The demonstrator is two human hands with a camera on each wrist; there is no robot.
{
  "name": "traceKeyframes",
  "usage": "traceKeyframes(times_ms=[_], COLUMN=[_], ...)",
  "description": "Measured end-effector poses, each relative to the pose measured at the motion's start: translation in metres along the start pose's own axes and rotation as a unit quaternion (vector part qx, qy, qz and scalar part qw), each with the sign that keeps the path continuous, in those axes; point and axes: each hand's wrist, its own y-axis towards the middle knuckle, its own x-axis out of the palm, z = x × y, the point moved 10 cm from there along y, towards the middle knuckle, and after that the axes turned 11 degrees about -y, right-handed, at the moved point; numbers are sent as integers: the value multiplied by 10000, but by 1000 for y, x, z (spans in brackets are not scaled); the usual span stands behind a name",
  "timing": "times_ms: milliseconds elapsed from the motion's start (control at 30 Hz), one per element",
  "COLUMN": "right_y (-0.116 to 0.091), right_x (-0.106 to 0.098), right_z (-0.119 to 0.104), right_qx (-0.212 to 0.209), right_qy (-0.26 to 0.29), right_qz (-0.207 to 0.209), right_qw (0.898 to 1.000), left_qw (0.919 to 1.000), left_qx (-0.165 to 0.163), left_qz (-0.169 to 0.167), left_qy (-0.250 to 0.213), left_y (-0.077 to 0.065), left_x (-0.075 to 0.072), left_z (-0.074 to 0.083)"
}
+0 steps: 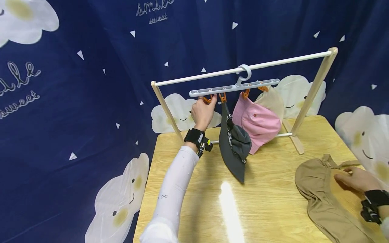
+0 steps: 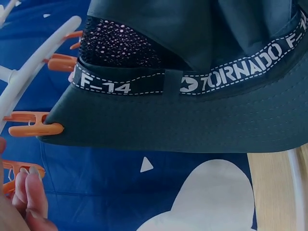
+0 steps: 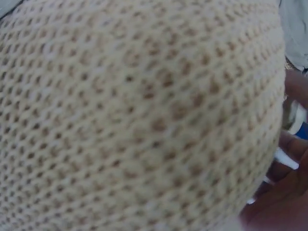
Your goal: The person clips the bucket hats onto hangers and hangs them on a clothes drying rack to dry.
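Note:
My left hand [image 1: 203, 113] reaches up to the pale grey clip hanger [image 1: 212, 90] and pinches an orange clip [image 2: 29, 168] near its left end. On the neighbouring clip hangs a dark grey bucket hat [image 1: 240, 143] by its brim, with white "TORNADO" lettering on its band. Farther along hang a pink cap [image 1: 258, 123] and a cream hat [image 1: 271, 103]. At the table's right side, my right hand [image 1: 360, 179] grips a khaki hat [image 1: 319, 192] with a long cloth flap. Beige open-weave mesh [image 3: 144, 115] fills the right wrist view, fingers at its edge.
The hanger hooks over the white top bar [image 1: 288, 61] of a wooden rack, whose right post [image 1: 314, 91] and foot [image 1: 293, 136] stand on the wooden table [image 1: 270, 202]. A dark blue curtain [image 1: 100, 111] with cloud prints surrounds it.

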Motion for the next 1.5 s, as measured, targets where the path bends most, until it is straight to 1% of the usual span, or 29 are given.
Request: traceKeyframes(times_ms=[33,100,167,267,400,467,567,633,800,900,967,1033,1133,1233,1367,1500], right_y=[4,10,14,20,28,30,33,36,41,42,41,39,32,25,18,12], right_x=[-2,-6,-10,-12,-10,-9,-5,-2,-1,-5,-8,-14,-23,-30,-36,-44], right_z=[-5,-12,-16,-20,-25,-26,-27,-30,-48,-57,-62,-68,-72,-71,-67,-70], right_qx=[-96,-157,-140,-19,126,270,356,197,-583,-840,-964,-1086,-1154,-1060,-904,-802], right_qy=[73,167,225,301,437,465,533,507,454,529,605,768,1060,1250,1237,1139], right_qz=[68,243,425,555,445,451,391,265,-118,-291,-298,-155,228,547,783,977], right_qw=[9999,9994,9987,9980,9980,9975,9972,9982,9972,9946,9931,9910,9874,9850,9851,9854], left_qw=[10000,10000,9999,9998,9993,9990,9989,9988,9985,9987,9990,9992,9994,9993,9991,9994], left_qx=[5,-10,-16,-77,-121,-74,71,155,273,300,293,281,293,340,410,353], left_qz=[36,88,112,185,356,439,471,467,420,341,280,230,157,98,21,-37], left_qy=[-15,-21,-51,-35,-14,-20,-1,67,203,219,204,164,119,125,123,33], left_y=[1,3,5,6,6,7,7,7,7,7,7,7,8,8,7,4], left_x=[-2,-4,-4,-4,-6,-7,-7,-6,-5,-4,-4,-4,-5,-6,-6,-5], left_z=[1,1,1,-2,-6,-6,-3,-2,1,1,0,1,4,7,9,6])
